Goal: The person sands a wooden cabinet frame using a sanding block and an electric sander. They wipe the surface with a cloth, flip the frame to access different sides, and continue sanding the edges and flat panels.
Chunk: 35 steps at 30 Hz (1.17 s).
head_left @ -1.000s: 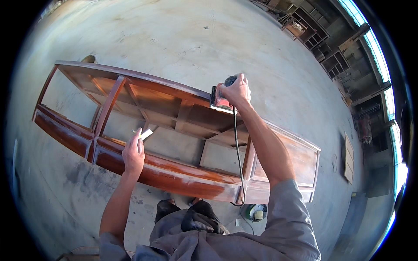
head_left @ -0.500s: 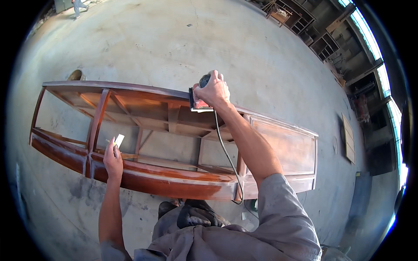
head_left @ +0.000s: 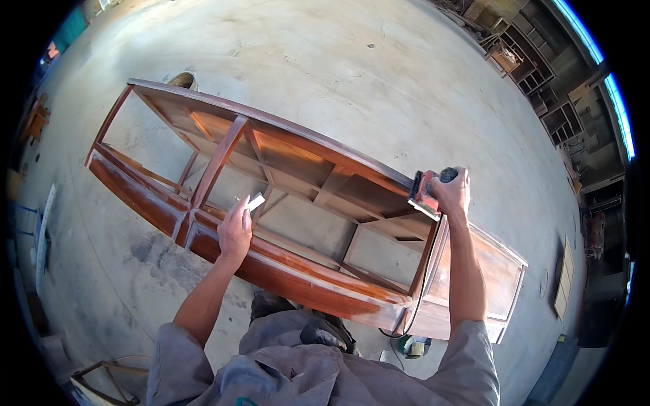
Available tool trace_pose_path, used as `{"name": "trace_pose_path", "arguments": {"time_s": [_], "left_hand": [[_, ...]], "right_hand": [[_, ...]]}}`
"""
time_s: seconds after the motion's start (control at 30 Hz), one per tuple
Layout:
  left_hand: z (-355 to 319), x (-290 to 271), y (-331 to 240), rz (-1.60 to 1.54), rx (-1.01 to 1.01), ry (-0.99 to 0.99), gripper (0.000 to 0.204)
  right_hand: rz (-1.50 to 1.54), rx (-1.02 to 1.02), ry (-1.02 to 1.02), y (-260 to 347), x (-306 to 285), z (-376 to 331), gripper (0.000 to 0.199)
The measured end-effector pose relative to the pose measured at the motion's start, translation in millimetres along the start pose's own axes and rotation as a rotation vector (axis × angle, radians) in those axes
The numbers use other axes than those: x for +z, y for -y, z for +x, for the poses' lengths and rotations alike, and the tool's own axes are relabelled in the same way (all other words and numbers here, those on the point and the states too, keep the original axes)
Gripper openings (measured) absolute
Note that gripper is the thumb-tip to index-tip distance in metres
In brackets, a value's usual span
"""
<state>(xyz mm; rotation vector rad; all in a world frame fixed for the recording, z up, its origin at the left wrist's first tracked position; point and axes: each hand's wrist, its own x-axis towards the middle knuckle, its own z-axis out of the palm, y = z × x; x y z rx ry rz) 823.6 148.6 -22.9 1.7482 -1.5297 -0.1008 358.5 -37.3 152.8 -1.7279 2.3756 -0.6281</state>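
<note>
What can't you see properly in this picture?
Head view:
- Sander: base pressed onto the wooden frame, most of its body covered by the right hand.
- Small pale piece in the left hand: too small to identify.
- Cord's far end: hidden behind the frame.

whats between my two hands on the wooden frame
In the head view, between the left hand and right hand: frame crosspieces, bare concrete floor showing through.
</note>
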Motion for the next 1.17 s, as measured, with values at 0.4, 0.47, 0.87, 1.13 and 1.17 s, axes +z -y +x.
{"name": "trace_pose_path", "arguments": {"time_s": [0.4,0.47,0.87,1.13,1.17], "left_hand": [[1,-14,-1,-0.444,0.069,-0.037,0.04],[16,-34,9,-0.453,0.017,-0.022,0.039],[124,-125,229,0.089,0.005,-0.051,0.038],[125,-116,225,0.0,-0.067,-0.033,0.039],[122,-117,226,0.014,-0.062,-0.037,0.039]], "right_hand": [[0.03,-0.136,0.173,293,111,-47,0.074],[0.007,-0.14,0.188,317,123,-47,0.077],[0.161,-0.461,0.297,406,170,-131,0.068],[0.053,-0.477,0.345,428,187,-146,0.075],[0.023,-0.49,0.358,428,189,-157,0.078]]}}
